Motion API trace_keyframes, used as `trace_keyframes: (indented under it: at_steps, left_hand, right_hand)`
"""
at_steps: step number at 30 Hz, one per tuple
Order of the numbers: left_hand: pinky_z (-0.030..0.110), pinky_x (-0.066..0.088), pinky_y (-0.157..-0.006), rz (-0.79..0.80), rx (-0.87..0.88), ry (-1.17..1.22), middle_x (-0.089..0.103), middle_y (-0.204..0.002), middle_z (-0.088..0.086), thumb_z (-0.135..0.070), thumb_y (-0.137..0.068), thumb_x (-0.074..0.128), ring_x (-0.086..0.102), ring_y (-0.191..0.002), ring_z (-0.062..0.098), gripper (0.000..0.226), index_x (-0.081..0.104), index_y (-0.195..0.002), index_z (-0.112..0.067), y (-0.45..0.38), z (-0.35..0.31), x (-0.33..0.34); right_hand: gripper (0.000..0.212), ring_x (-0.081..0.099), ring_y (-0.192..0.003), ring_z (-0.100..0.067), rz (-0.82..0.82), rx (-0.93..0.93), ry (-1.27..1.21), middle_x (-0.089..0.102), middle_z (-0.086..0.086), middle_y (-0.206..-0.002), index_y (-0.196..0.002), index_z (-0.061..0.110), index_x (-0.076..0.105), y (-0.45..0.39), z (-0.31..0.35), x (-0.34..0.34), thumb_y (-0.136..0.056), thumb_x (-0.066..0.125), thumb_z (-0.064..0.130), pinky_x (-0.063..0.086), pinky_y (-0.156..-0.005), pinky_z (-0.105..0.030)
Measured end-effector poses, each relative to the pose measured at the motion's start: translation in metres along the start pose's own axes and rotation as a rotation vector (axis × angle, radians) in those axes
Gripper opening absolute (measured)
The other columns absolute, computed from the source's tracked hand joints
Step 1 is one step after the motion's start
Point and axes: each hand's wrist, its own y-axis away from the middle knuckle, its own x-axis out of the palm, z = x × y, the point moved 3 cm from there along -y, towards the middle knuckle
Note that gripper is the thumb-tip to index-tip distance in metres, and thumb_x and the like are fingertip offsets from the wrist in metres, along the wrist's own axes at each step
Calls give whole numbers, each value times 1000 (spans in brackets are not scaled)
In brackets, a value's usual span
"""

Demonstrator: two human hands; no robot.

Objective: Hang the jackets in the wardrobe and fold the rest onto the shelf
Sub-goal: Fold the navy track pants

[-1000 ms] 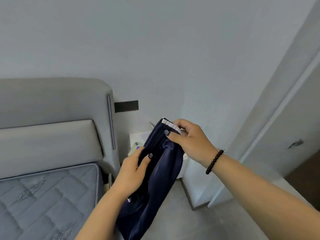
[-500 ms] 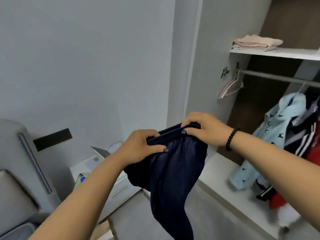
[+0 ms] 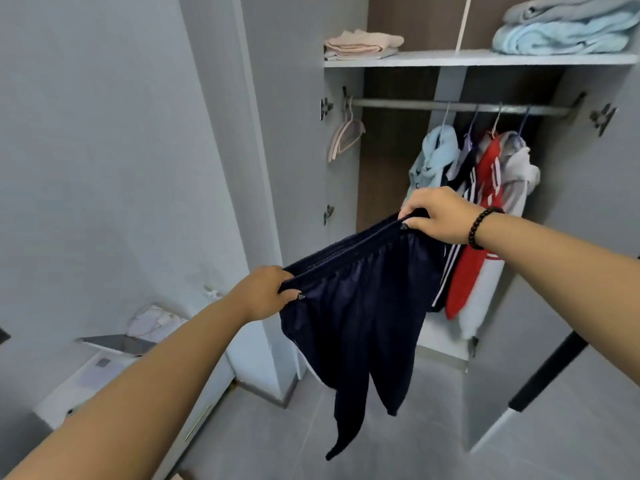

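Before the open grey wardrobe (image 3: 346, 174), my left hand (image 3: 263, 296) and right hand (image 3: 440, 216) each keep a closed grip on the dark navy satin trousers (image 3: 360, 317) at the waistband; no readable writing.

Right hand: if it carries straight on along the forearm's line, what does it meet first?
Probably the hanging jackets: the right hand, gripping the navy trousers at the waistband, points up-left into the wardrobe, where the light blue jacket hangs just beyond the knuckles. Depth is unclear.
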Motion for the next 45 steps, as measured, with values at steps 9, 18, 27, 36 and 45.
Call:
trace_keyframes:
  at_steps: [9, 18, 27, 36, 45]
  left_hand:
    - [19, 39, -54, -79, 56, 24, 52, -53, 1, -42, -83, 72, 48, -52, 11, 40, 67, -67, -6, -53, -55, -71]
    - [18, 53, -69, -175, 136, 592, 73, -89, 3, -12, -86, 71, 69, -79, 11, 15, 70, -101, -17, -63, -91, -95]
    - [43, 54, -93, 137, -121, 725, 74, -103, 9, -29, -89, 69, 69, -100, 29, 25, 71, -107, -12, -75, -108, -64]
    - [31, 58, -73, -52, -253, 1187, 74, -98, 10, -19, -92, 64, 71, -81, 20, 17, 68, -104, -7, -78, -147, -43]
    - [30, 52, -82, 10, 144, 1166, 72, -103, 7, -44, -91, 56, 67, -90, 18, 39, 67, -114, -14, -75, -183, -62]
  right_hand:
    - [12, 57, -95, -22, -39, 158, 88, 60, -2, -97, -98, 8, 67, 55, -44, -31, -90, 62, 16, 42, -87, -27]
    - [12, 52, -82, -7, -178, 225, 14, 62, 6, -90, -97, 11, 69, 81, -38, -71, -89, 61, 7, 45, -82, -23]
    - [15, 56, -92, -26, -196, 647, -23, 65, -9, -90, -89, 1, 66, 61, -37, -69, -83, 57, 11, 50, -87, -33]
    - [22, 47, -68, -23, -201, 648, -309, 50, -11, -83, -100, 1, 58, 34, -11, -49, -81, 49, 3, 39, -58, -28]
    - [27, 57, -88, -15, -232, 377, -752, 56, -5, -109, -120, 15, 50, 11, 31, -77, -93, 54, 16, 51, -76, -30]
